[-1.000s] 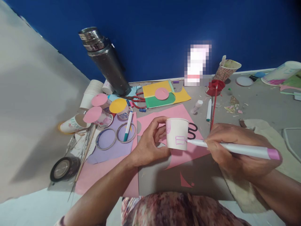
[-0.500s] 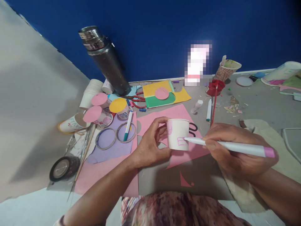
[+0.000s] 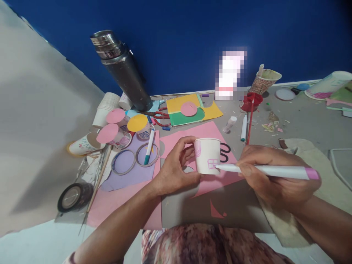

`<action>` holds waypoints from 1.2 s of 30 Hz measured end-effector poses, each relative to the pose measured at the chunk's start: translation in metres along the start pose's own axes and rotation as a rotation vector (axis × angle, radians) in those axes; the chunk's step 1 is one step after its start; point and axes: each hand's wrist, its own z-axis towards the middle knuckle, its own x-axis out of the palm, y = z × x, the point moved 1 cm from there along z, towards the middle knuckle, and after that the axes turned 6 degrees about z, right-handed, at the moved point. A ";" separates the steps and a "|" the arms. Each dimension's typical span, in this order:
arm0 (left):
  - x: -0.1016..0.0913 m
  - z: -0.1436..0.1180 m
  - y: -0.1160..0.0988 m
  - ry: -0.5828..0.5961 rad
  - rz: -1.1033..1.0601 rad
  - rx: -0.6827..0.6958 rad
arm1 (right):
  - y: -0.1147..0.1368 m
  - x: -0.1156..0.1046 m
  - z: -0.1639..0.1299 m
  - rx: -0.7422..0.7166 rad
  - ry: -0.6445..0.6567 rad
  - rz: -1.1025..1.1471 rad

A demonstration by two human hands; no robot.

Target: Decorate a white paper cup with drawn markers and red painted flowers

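My left hand [image 3: 178,165] grips a white paper cup [image 3: 206,152] at its left side, thumb by the base and fingers round toward the rim. Pink marks are drawn on the cup: a striped patch at upper left and a small window-like square with a cross low down. In my right hand [image 3: 272,176] is a white felt-tip pen [image 3: 283,171] with a pink end, its tip at the square's lower right corner. Behind the cup, black scissors handles [image 3: 225,152] show on a sheet of pink paper [image 3: 211,132].
To the left stand small cups with pink paper discs [image 3: 110,133] and a yellow disc [image 3: 138,123], tape rings [image 3: 123,162], black tape [image 3: 70,197] and a steel flask [image 3: 125,77]. At right lie a cloth [image 3: 299,220], a red pot [image 3: 251,101] and a marker [image 3: 244,127].
The pen tip has moved slightly down on the cup. The pink square now has a horizontal line across it, making several panes. My left hand and the cup have hardly moved.
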 end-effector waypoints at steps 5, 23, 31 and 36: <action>0.000 0.000 0.000 0.005 -0.003 -0.007 | 0.002 0.000 0.002 0.000 0.018 0.006; 0.000 0.000 0.001 0.020 -0.005 0.030 | -0.010 -0.006 -0.011 0.073 0.001 -0.003; -0.002 -0.001 0.004 0.019 -0.001 0.049 | 0.007 -0.001 0.003 0.010 0.015 0.009; -0.002 0.000 0.003 0.019 0.004 0.031 | 0.005 -0.001 0.002 0.029 0.005 -0.004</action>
